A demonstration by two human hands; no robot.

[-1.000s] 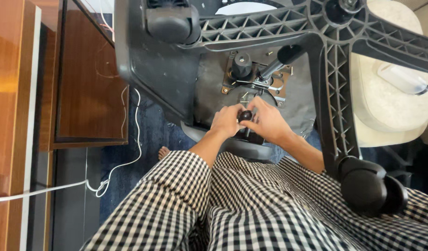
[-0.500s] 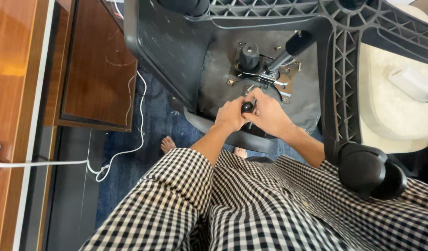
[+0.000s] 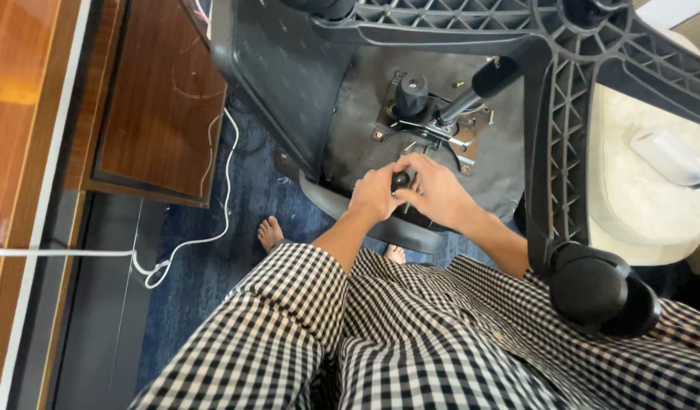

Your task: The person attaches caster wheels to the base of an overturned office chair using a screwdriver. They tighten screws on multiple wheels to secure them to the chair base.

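While the overturned office chair (image 3: 289,83) lies with its underside toward me, my left hand (image 3: 374,194) and right hand (image 3: 438,191) close their fingers around a small black knob (image 3: 400,181). It sits at the seat's front edge, below the metal plate (image 3: 429,129). Its long axis is hidden.

One overturned chair (image 3: 289,76); two hands (image 3: 410,193); one white cable (image 3: 213,228)
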